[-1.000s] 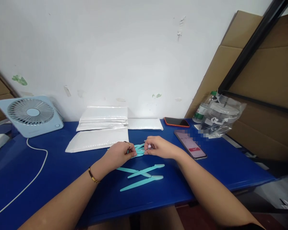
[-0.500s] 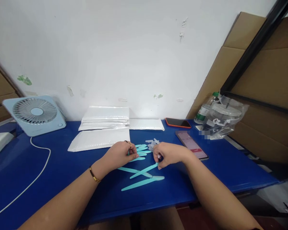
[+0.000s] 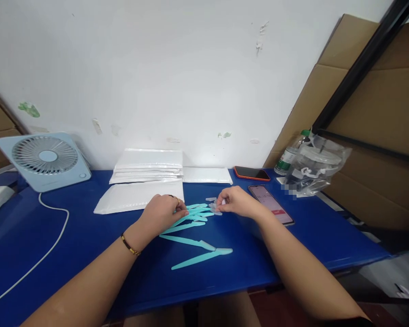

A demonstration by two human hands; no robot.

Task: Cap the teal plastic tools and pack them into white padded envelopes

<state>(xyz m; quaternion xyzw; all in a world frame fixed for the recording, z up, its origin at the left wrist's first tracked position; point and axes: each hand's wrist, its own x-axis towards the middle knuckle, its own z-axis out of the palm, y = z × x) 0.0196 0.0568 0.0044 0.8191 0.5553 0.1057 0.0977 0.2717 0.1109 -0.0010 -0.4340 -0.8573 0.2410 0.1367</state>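
Note:
My left hand [image 3: 165, 211] is closed at the pile of turquoise eyebrow razors [image 3: 199, 211], its thumb and fingers pinched on a razor at the pile's left side. My right hand [image 3: 235, 201] reaches over the small heap of clear blade caps [image 3: 216, 208]. A pale cap [image 3: 224, 201] shows between its bent fingers, partly hidden. Nearer me, two razors with pale covered ends lie apart from the pile: one razor [image 3: 184, 240] slants toward the other razor [image 3: 197, 260], and their ends meet.
White padded envelopes [image 3: 148, 163] are stacked by the wall, with another envelope [image 3: 136, 199] in front. On the right lie a lit phone [image 3: 271, 204] and an orange-edged phone [image 3: 252, 173], near a bottle [image 3: 288, 159] and a bagged cup [image 3: 315, 168]. A fan [image 3: 47, 159] stands left, its cable trailing forward.
My right hand has moved up and away from the razor it was holding in front, to the clear caps. That razor is gone from its spot. My left hand has shifted slightly left.

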